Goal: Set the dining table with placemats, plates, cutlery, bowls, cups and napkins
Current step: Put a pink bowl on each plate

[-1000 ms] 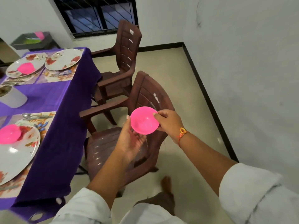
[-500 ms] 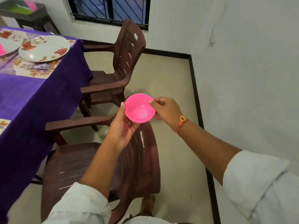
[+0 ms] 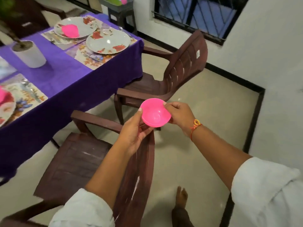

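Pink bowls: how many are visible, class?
3: held bowl between left hand and right hand; far bowl on farthest plate; near bowl on near plate, cropped. Others may be hidden.

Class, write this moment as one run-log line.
bowl: midair | left hand: holds bowl | right hand: pinches rim | likely next: bare plate

No text, number or brand can be read. A small white sticker [image 3: 198, 53] sits on the backrest of the far chair [image 3: 183, 68], too small to show any print. The far placemat [image 3: 91, 61] and the near placemat [image 3: 31, 94] on the worktop [image 3: 68, 76] carry printed patterns; any lettering there is blurred beyond reading.
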The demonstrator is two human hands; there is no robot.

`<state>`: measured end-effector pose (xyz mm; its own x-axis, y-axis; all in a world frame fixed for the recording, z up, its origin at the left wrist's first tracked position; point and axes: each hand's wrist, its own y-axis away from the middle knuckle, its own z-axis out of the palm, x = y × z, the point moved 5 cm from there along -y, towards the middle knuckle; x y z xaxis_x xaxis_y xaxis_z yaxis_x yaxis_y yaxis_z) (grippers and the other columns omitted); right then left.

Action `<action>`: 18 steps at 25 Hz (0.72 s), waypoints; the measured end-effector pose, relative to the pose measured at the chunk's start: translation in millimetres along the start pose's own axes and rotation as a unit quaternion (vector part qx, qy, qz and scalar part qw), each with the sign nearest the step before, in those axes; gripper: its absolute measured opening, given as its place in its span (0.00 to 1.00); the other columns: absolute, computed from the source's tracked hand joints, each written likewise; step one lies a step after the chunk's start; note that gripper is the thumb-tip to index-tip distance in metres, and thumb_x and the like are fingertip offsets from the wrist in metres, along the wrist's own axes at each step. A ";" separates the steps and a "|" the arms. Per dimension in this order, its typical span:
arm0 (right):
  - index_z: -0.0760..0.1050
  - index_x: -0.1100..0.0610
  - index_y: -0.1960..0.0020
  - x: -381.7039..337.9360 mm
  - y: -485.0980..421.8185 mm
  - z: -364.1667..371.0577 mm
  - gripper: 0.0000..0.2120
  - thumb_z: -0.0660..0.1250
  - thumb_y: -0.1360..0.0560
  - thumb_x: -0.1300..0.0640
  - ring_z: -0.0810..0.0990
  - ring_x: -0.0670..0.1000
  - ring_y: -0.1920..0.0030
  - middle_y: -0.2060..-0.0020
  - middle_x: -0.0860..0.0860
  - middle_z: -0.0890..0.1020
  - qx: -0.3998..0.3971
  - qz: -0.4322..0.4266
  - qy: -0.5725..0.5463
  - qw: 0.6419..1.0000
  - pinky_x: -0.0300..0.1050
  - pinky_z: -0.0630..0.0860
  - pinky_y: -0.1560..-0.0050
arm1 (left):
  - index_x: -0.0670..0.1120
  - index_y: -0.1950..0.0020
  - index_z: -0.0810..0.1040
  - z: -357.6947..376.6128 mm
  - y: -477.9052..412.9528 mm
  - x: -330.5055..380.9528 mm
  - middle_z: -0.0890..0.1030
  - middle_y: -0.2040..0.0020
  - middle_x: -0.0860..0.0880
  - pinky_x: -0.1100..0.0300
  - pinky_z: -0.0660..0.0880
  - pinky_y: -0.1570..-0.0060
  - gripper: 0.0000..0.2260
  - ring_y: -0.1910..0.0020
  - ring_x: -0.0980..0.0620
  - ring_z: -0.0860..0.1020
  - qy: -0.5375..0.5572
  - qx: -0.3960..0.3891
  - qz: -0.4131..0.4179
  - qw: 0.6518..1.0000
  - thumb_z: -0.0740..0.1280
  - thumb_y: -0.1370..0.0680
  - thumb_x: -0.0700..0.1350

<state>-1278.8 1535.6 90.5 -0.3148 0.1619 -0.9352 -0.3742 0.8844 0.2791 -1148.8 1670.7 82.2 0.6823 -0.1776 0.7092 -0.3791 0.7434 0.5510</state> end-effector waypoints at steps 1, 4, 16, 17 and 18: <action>0.84 0.56 0.54 0.0 -15.1 -5.3 0.09 0.69 0.20 0.52 0.82 0.50 0.62 0.61 0.53 0.82 -0.022 -0.003 -0.002 1.000 0.47 0.84 0.61 | 0.47 0.41 0.82 11.2 -5.0 1.4 0.87 0.52 0.46 0.49 0.81 0.44 0.12 0.45 0.46 0.83 -0.003 0.024 0.011 1.000 0.69 0.20 0.53; 0.85 0.55 0.55 -6.4 -50.2 -32.5 0.09 0.70 0.21 0.52 0.81 0.51 0.64 0.65 0.51 0.82 -0.063 -0.015 -0.006 0.998 0.48 0.83 0.62 | 0.46 0.39 0.80 50.9 -19.2 1.0 0.85 0.47 0.42 0.49 0.82 0.47 0.14 0.45 0.44 0.83 -0.009 0.085 0.020 0.996 0.69 0.20 0.53; 0.83 0.51 0.54 -79.1 -219.8 -133.5 0.07 0.69 0.21 0.50 0.86 0.51 0.56 0.57 0.47 0.84 -0.134 -0.055 0.058 0.988 0.49 0.86 0.55 | 0.46 0.39 0.78 202.6 -136.0 31.5 0.82 0.42 0.40 0.48 0.81 0.43 0.13 0.43 0.44 0.82 0.069 0.139 0.089 0.984 0.68 0.19 0.52; 0.82 0.51 0.54 -85.1 -239.3 -135.0 0.06 0.69 0.21 0.51 0.86 0.51 0.57 0.57 0.48 0.84 -0.136 -0.061 0.064 0.987 0.50 0.86 0.55 | 0.47 0.38 0.78 207.8 -154.1 37.0 0.83 0.42 0.41 0.48 0.81 0.44 0.14 0.44 0.44 0.83 0.076 0.142 0.096 0.982 0.68 0.20 0.53; 0.82 0.51 0.54 -91.5 -260.3 -135.9 0.06 0.69 0.21 0.51 0.86 0.51 0.57 0.57 0.48 0.84 -0.141 -0.067 0.068 0.985 0.50 0.86 0.55 | 0.47 0.38 0.79 213.0 -173.9 43.7 0.84 0.43 0.41 0.49 0.82 0.45 0.15 0.44 0.44 0.83 0.083 0.143 0.103 0.981 0.69 0.20 0.54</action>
<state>-1271.1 1231.0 133.1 -0.3524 -0.0246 -0.9355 -0.6419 0.7338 0.2225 -1186.1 1396.3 111.0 0.6567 0.0825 0.7496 -0.6626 0.5378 0.5213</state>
